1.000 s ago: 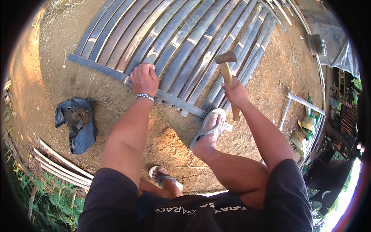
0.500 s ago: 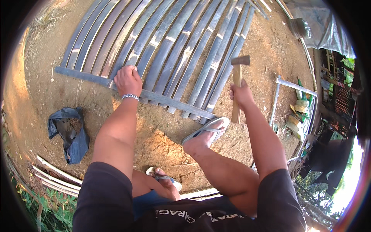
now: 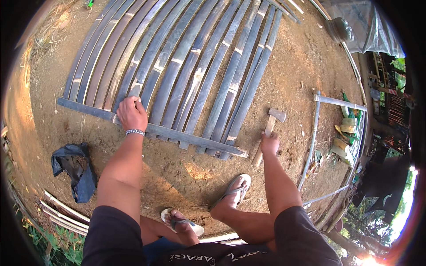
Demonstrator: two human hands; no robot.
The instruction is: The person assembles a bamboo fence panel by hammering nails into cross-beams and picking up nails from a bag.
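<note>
A panel of dark bamboo slats [image 3: 171, 66] lies on the ground, its slat ends meeting a bamboo crosspiece [image 3: 186, 136]. My left hand [image 3: 132, 114], a chain bracelet at its wrist, rests over the crosspiece with its fingers closed around one slat's end; the palm side is hidden. Off the panel's right corner, my right hand [image 3: 270, 144] grips a hatchet [image 3: 270, 120] by its wooden handle. The metal head is uppermost, and the hatchet is apart from the bamboo.
A black plastic bag [image 3: 84, 179] sits on the dirt at left, near pale poles [image 3: 64, 217]. My sandalled feet [image 3: 235, 190] stand just behind the crosspiece. To the right are a pole frame [image 3: 341, 102] and cut bamboo pieces [image 3: 344, 144]. A dark jar [image 3: 341, 30] lies farther off.
My right foot has come off the crosspiece end and back onto the ground. The hatchet has dropped lower, its head turned rightward. My left hand keeps its place on the panel.
</note>
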